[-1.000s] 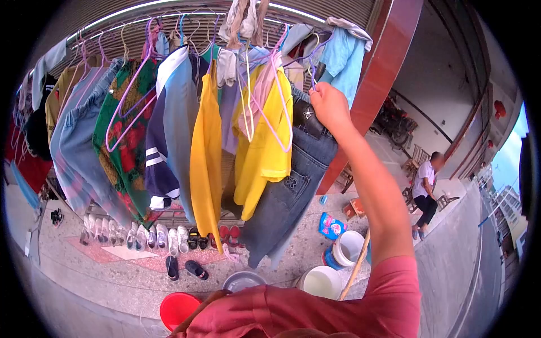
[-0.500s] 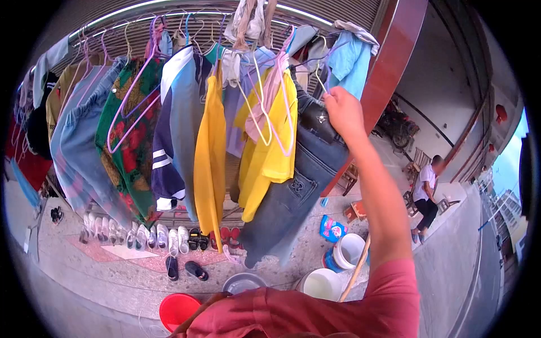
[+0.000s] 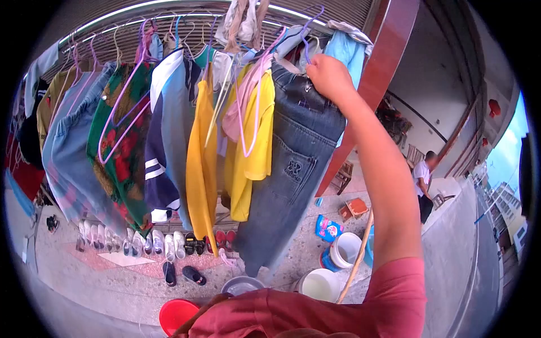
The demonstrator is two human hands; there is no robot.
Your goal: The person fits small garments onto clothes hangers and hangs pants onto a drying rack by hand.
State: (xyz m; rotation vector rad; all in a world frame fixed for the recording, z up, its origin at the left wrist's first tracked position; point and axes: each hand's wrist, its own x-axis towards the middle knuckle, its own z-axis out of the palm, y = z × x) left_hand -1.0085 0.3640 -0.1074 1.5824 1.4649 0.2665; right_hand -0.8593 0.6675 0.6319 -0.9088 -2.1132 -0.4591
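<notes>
My right hand [image 3: 329,78] is closed round the lower part of a purple hanger [image 3: 306,38] at the top of a pair of dark jeans [image 3: 298,146]. The hanger's hook is raised near the metal rail [image 3: 124,12]; whether it touches the rail I cannot tell. The jeans hang down beside a yellow shirt [image 3: 260,132] and a pink hanger [image 3: 248,147]. Light blue cloth [image 3: 345,49] hangs behind my hand. My left hand is out of sight.
Other clothes, such as a green patterned garment [image 3: 121,141], hang leftward. A red pillar [image 3: 383,73] stands at the right. Below are shoes [image 3: 169,248], a red basin [image 3: 177,315], a white bucket [image 3: 320,284] and a wooden pole [image 3: 357,265]. A person [image 3: 422,183] sits further right.
My right hand has moved up and left with the hanger, whose hook now shows above it. The jeans have risen and turned to show more of the back pocket.
</notes>
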